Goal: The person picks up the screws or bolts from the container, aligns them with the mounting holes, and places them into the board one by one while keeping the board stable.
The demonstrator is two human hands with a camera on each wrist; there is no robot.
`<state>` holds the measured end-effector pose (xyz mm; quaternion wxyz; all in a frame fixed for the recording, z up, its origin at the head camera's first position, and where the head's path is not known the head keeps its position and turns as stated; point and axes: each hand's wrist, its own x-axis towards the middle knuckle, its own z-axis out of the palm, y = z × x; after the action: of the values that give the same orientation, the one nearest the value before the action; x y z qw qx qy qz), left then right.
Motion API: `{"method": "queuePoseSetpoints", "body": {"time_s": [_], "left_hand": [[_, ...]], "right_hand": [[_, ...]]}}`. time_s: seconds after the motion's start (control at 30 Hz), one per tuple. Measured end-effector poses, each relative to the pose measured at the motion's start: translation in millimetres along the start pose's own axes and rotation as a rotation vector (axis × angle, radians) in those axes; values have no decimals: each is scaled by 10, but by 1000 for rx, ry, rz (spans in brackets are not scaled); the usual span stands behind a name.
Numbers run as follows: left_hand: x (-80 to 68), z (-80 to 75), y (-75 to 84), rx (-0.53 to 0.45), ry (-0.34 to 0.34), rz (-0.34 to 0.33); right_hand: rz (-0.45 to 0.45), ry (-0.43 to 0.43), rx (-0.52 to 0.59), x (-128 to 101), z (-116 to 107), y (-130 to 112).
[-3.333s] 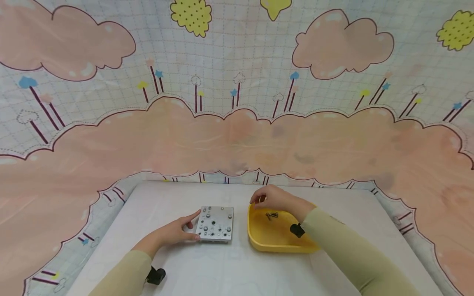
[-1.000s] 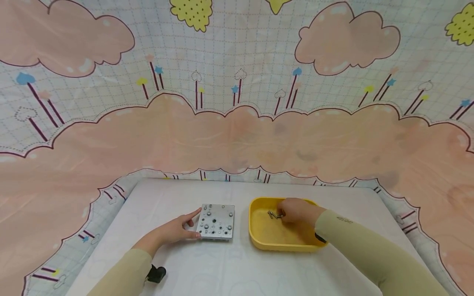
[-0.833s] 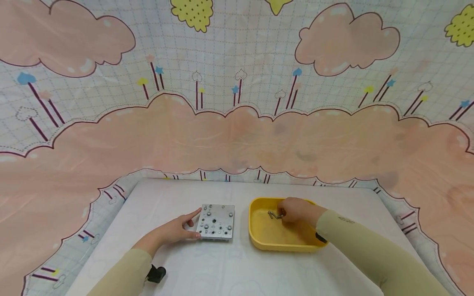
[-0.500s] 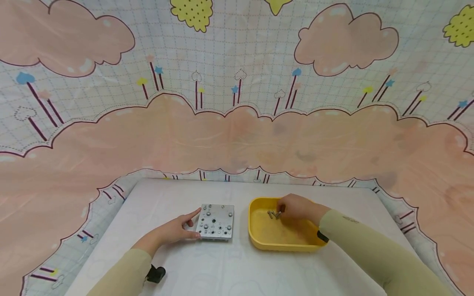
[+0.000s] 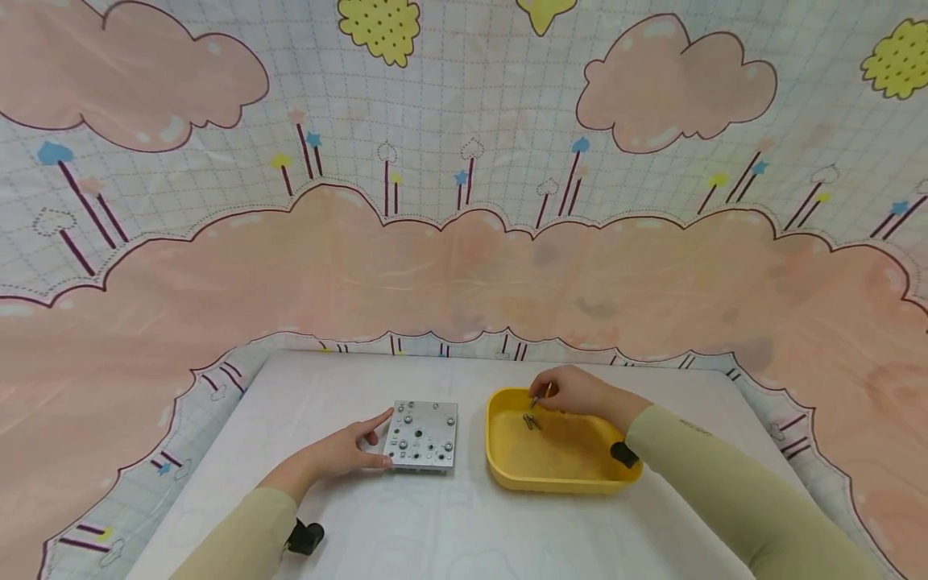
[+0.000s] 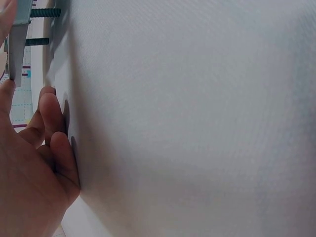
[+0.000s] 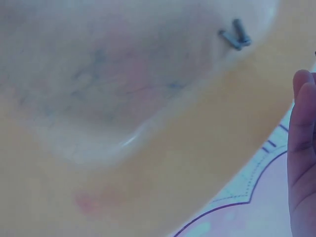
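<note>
A square metal plate (image 5: 424, 435) with holes and several bolt heads stands on the table in the head view. Its threaded bolts (image 6: 44, 13) stick out underneath in the left wrist view. My left hand (image 5: 341, 451) holds the plate by its left side, index finger near the far corner and thumb at the near one; the other fingers curl beside the table. Above the far left part of the yellow tray (image 5: 558, 485), my right hand (image 5: 580, 395) pinches a small screw (image 5: 535, 401) between thumb and index finger. Two loose screws (image 7: 234, 35) lie on the tray floor.
The tray stands just right of the plate, its walls low and rounded. A white cloth covers the table (image 5: 464, 532). Behind it hangs a printed curtain (image 5: 449, 274). Black wrist cameras (image 5: 304, 538) sit under both wrists.
My right hand reached among the screws in the tray, picked one, and has risen with it toward the far left rim. The left hand and plate stay in place.
</note>
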<state>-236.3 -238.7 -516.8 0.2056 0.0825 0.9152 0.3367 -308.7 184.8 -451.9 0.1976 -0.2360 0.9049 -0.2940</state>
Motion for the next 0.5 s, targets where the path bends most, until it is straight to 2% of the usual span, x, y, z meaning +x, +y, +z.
{"method": "queuePoseSetpoints", "body": {"time_s": [0.27, 0.5], "left_hand": [[12, -3, -20, 4, 3, -7], [11, -9, -12, 3, -8, -2]], "right_hand": [[-48, 23, 59, 47, 9, -262], [-75, 10, 87, 181, 120, -513]]}}
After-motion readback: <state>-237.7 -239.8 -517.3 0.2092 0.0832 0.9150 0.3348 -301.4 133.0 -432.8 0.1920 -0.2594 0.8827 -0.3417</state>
